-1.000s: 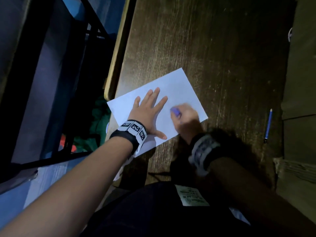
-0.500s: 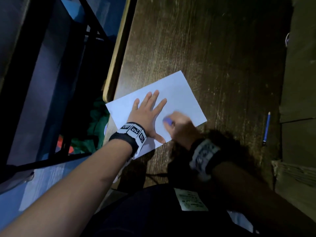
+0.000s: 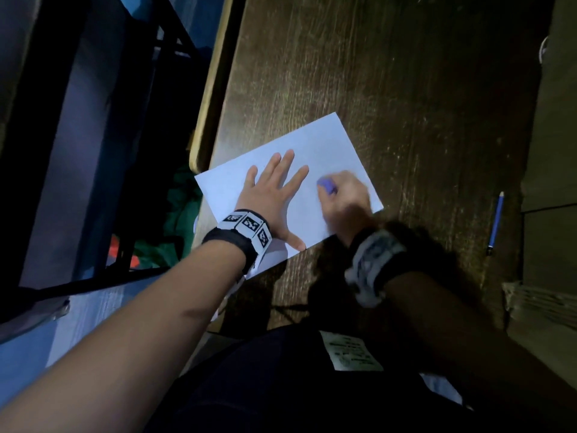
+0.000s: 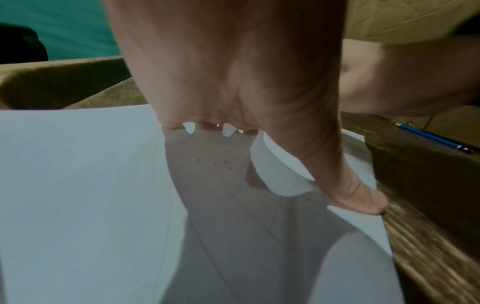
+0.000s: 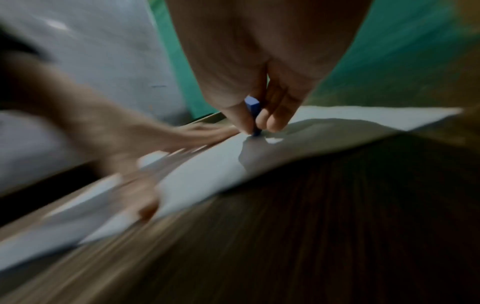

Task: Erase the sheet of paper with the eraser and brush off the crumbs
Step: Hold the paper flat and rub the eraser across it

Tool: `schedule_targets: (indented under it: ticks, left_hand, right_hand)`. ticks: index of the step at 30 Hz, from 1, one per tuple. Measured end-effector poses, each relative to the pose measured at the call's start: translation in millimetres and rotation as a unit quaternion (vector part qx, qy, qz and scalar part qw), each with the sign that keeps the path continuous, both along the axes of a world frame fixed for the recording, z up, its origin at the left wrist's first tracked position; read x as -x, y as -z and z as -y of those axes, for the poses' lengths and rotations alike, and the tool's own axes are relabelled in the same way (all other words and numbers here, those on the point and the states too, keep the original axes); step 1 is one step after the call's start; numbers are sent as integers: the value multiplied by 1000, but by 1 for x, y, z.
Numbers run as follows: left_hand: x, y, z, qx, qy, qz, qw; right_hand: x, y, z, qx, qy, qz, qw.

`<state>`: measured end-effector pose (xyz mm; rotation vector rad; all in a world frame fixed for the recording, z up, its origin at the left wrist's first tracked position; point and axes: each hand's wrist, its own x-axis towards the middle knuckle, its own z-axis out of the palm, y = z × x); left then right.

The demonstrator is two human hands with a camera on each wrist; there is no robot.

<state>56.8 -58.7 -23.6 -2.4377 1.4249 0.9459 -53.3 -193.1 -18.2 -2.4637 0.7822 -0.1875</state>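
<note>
Head view: sheet of paper (image 3: 315, 157) lay tilted on dark wooden counter (image 3: 421, 104), near its left edge, one corner overhanging. Left hand (image 3: 268, 201) pressed flat on sheet, fingers (image 3: 281, 164) straight and spread wide, thumb (image 3: 295, 242) at near edge. Right hand (image 3: 343, 198) blurred, curled over purple-blue eraser (image 3: 326, 185), just beside left hand's fingers.

Compared with half a second before: eraser found farther up sheet, away from left thumb, much as one second before; left hand and sheet unchanged in place.

Right wrist view: eraser (image 5: 253, 115) pinched upright between thumb and fingers (image 5: 275, 121) of right hand, lower end touching sheet (image 5: 207, 172); picture smeared.

Left wrist view: left palm (image 4: 233, 72) arched over sheet (image 4: 78, 185), thumb (image 4: 361, 199) pressed at its edge; faint pencil lines and dark crumbs (image 4: 223, 161) seen under palm.

Blue pencil (image 3: 496, 220) lay on counter, well apart to right of sheet.
</note>
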Motion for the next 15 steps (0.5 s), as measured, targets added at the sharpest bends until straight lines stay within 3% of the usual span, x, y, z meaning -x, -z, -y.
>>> schedule_targets:
  ticks: [3, 5, 8, 10, 13, 15]
  left_hand:
    - [-1, -1, 0, 4, 0, 9, 1000]
    - [0, 0, 1, -3, 4, 9, 1000]
    - [-1, 1, 1, -10, 6, 2, 1000]
    - [0, 1, 0, -4, 3, 2, 1000]
    - [-1, 0, 1, 4, -1, 12, 1000]
    - [-1, 0, 1, -1, 3, 10, 1000]
  right_hand:
    - [37, -15, -42, -80, -150, -39, 985]
    - [17, -14, -16, -67, -123, -35, 990]
    - [-14, 1, 26, 5, 42, 5, 999]
    - [1, 4, -2, -12, -3, 28, 1000]
    - [38, -9, -44, -84, -147, -35, 985]
    - [16, -5, -18, -77, -102, -34, 991]
